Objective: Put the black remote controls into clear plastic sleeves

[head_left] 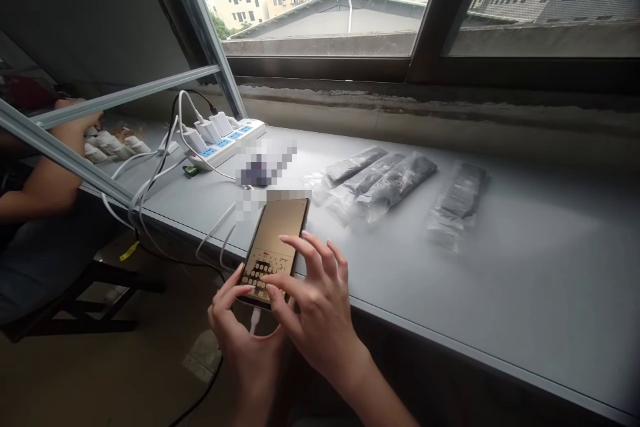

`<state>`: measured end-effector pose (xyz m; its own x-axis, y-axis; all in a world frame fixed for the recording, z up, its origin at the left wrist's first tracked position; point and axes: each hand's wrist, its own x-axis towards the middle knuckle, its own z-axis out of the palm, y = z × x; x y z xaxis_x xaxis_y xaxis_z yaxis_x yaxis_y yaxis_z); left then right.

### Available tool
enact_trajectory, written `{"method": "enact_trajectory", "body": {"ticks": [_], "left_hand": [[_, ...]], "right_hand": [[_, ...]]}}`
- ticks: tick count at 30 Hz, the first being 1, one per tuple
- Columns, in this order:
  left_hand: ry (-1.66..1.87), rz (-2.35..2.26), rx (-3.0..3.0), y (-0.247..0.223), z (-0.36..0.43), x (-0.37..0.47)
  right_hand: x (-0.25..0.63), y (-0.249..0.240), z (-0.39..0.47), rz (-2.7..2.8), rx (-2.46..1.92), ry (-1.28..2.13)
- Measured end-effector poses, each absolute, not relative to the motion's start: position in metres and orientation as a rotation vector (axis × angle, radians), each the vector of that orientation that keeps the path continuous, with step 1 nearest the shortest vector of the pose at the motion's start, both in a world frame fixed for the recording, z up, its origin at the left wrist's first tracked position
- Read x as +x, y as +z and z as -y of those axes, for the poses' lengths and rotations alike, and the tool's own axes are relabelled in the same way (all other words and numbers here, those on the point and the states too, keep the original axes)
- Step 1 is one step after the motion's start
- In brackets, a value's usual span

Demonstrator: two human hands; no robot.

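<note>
A smartphone (274,240) is tilted up in front of the table edge, its lit screen showing a tan page with a keyboard in the lower part. My left hand (245,327) grips its lower end, the thumb along the left side near the keys. Over the screen hovers my right hand (320,293), fingers spread, the index fingertip at the keyboard. Whether that fingertip presses the glass I cannot tell. A white charging cable plug (255,320) sits at the phone's bottom edge, its lead running down between my hands.
Several dark items in clear plastic bags (390,180) lie on the grey table (500,293). Left of them is a power strip (225,143) with white chargers and loose cables (145,193). A metal frame (130,95) stands before another person's arm (55,167). One patch is pixelated.
</note>
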<state>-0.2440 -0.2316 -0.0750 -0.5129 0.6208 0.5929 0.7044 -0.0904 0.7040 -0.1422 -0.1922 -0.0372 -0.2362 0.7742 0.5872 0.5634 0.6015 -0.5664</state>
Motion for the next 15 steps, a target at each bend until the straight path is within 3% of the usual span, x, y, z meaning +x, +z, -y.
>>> {"method": "enact_trajectory", "body": {"ticks": [15], "left_hand": [[-1.828, 2.053, -1.486, -0.0759, 0.2322, -0.2404]], "right_hand": [[-0.1501, -0.0345, 0.1879, 2.186, -0.964, 0.240]]}}
